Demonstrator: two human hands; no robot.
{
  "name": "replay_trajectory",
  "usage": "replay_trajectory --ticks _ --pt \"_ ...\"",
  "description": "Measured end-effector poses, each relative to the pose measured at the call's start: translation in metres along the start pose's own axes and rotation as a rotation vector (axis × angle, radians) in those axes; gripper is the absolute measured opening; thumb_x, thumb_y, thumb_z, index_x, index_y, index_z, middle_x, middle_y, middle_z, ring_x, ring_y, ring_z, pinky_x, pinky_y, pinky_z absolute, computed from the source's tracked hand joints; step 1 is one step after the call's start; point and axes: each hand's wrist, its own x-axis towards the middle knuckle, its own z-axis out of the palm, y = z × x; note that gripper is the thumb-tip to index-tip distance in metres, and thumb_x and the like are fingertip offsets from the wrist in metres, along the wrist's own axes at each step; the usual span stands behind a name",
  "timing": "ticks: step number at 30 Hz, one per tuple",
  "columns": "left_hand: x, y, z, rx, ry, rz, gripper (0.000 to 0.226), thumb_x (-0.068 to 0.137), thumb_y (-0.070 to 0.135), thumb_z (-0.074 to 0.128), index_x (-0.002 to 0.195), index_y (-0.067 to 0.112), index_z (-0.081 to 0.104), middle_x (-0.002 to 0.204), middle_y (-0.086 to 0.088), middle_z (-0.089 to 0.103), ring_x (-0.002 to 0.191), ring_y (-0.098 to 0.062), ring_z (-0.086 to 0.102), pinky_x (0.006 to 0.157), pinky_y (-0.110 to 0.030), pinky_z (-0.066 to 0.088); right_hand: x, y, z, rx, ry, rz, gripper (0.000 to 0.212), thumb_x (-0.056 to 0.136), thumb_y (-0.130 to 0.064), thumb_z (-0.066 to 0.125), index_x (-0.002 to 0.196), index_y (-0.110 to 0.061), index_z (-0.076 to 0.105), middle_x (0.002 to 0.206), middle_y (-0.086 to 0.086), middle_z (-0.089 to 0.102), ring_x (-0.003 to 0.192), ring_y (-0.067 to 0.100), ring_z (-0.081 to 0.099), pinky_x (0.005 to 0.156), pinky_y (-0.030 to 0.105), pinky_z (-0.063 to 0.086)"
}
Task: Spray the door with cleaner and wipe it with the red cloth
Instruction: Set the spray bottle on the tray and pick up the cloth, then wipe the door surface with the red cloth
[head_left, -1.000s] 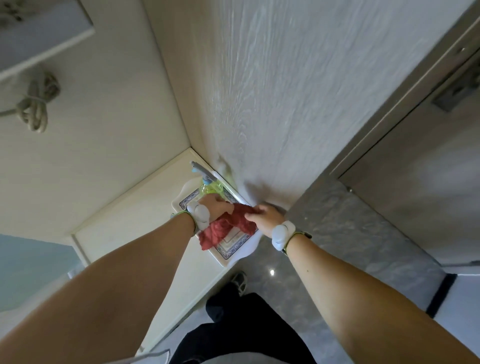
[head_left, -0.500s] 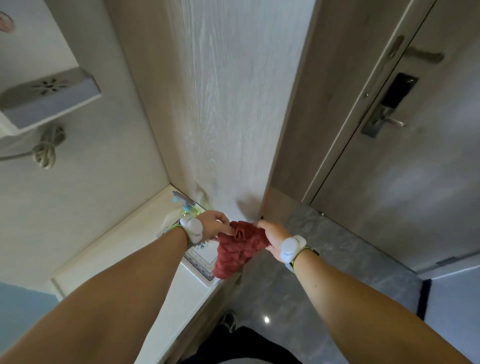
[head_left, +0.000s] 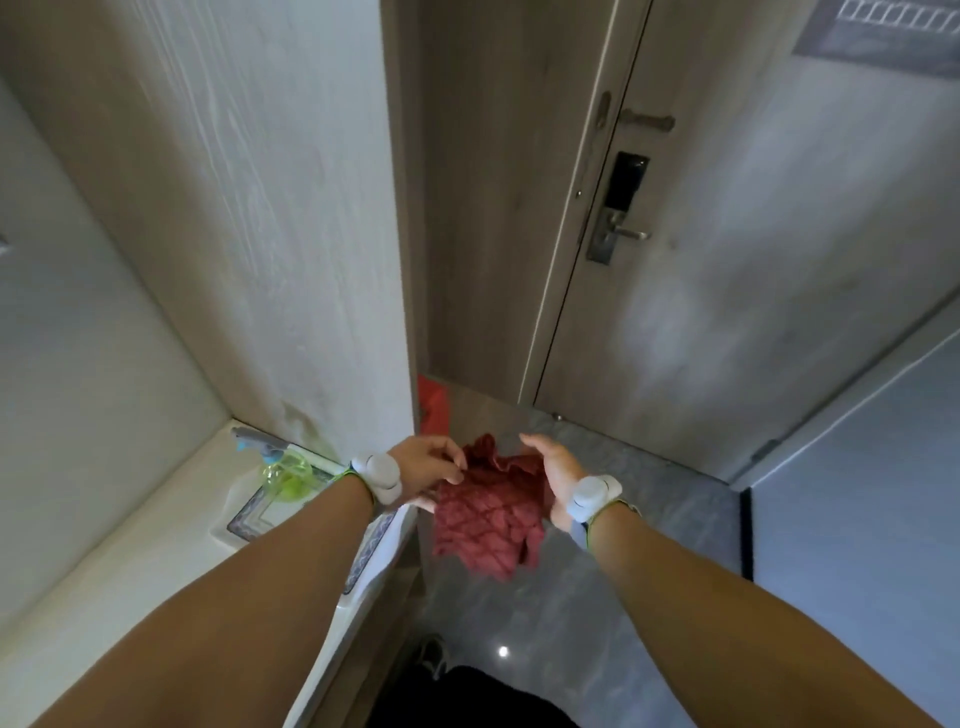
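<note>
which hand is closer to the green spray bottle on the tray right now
Left. The left hand grips the red cloth just right of the spray bottle; the right hand holds the cloth's far side, farther from it.

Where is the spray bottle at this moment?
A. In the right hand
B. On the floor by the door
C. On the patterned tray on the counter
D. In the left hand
C: the spray bottle lies on the patterned tray on the counter, while both the left hand and right hand handle the red cloth.
</note>
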Motion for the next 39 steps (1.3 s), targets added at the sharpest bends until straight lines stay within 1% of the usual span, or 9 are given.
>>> replay_trajectory --ticks 6,11,15,19,22,25,28,33,39 --pt "0.029 0.024 0.031 -0.012 0.048 0.051 0.014 0.089 -0.001 0.072 0.101 0.006 0.074 0.079 -0.006 0.067 0.061 -0.015 0.064 0.061 -0.031 0.062 -0.018 -0.003 -0.039 0.191 0.004 -0.166 0.056 0.081 -0.012 0.077 0.132 -0.030 0.059 0.135 0.011 0.053 0.121 0.039 0.058 0.099 0.057 0.051" --pt "0.045 0.050 0.047 0.048 -0.040 0.097 0.038 0.077 -0.001 0.086 0.113 0.007 0.077 0.108 -0.019 0.077 0.099 -0.035 0.075 0.095 -0.044 0.061 -0.026 -0.007 -0.063 -0.120 0.113 -0.271 0.045 0.066 -0.009 0.089 0.108 -0.018 0.074 0.110 0.012 0.073 0.089 0.021 0.075 0.073 0.031 0.060" --pt "0.056 0.069 0.058 0.314 -0.086 0.186 0.056 0.064 0.006 0.095 0.118 0.010 0.077 0.111 -0.007 0.078 0.107 -0.025 0.074 0.096 -0.031 0.059 -0.030 -0.019 -0.076 -0.436 0.195 -0.321 0.060 0.058 -0.011 0.093 0.115 -0.014 0.073 0.108 0.004 0.074 0.098 0.019 0.071 0.081 0.022 0.056" --pt "0.074 0.099 0.071 0.660 -0.120 0.250 0.046 0.075 0.009 0.088 0.119 0.015 0.077 0.109 0.001 0.074 0.098 -0.012 0.066 0.081 -0.017 0.049 -0.031 -0.036 -0.090 -0.638 0.275 -0.329 0.060 0.062 -0.003 0.088 0.118 -0.012 0.071 0.105 0.000 0.069 0.086 0.008 0.065 0.053 0.000 0.042" --pt "0.096 0.128 0.080 0.702 -0.064 0.286 0.025 0.082 0.014 0.079 0.107 0.015 0.082 0.104 -0.004 0.079 0.097 -0.019 0.072 0.081 -0.026 0.057 -0.022 -0.056 -0.111 -0.634 0.368 -0.391 0.045 0.074 -0.003 0.083 0.117 -0.005 0.070 0.103 0.002 0.065 0.092 0.012 0.060 0.051 -0.002 0.039" --pt "0.115 0.158 0.086 0.638 -0.022 0.307 0.007 0.081 0.013 0.077 0.085 0.018 0.080 0.082 -0.002 0.074 0.082 -0.020 0.069 0.070 -0.023 0.052 -0.015 -0.087 -0.135 -0.594 0.381 -0.432 0.016 0.077 -0.013 0.083 0.091 -0.009 0.075 0.084 0.001 0.067 0.082 0.016 0.061 0.051 0.002 0.039" --pt "0.133 0.194 0.089 0.466 -0.010 0.328 0.010 0.083 0.010 0.074 0.075 0.016 0.075 0.073 0.001 0.068 0.076 -0.018 0.062 0.065 -0.021 0.045 -0.013 -0.125 -0.159 -0.517 0.375 -0.460 0.017 0.076 -0.018 0.083 0.072 -0.012 0.068 0.072 0.005 0.064 0.070 0.018 0.059 0.063 0.023 0.047" --pt "0.158 0.266 0.101 0.303 -0.013 0.399 0.017 0.089 0.002 0.063 0.074 0.009 0.067 0.077 -0.008 0.059 0.082 -0.027 0.054 0.080 -0.037 0.041 -0.009 -0.192 -0.189 -0.356 0.384 -0.617 0.018 0.076 -0.015 0.082 0.080 -0.002 0.070 0.071 0.003 0.069 0.069 0.018 0.065 0.062 0.027 0.055" --pt "0.193 0.353 0.120 0.192 0.057 0.557 0.010 0.097 0.009 0.063 0.098 0.011 0.073 0.091 -0.009 0.070 0.085 -0.025 0.066 0.079 -0.030 0.056 -0.002 -0.278 -0.230 -0.213 0.381 -0.788 0.017 0.082 -0.008 0.077 0.093 0.004 0.072 0.077 0.009 0.071 0.064 0.013 0.067 0.060 0.023 0.057"
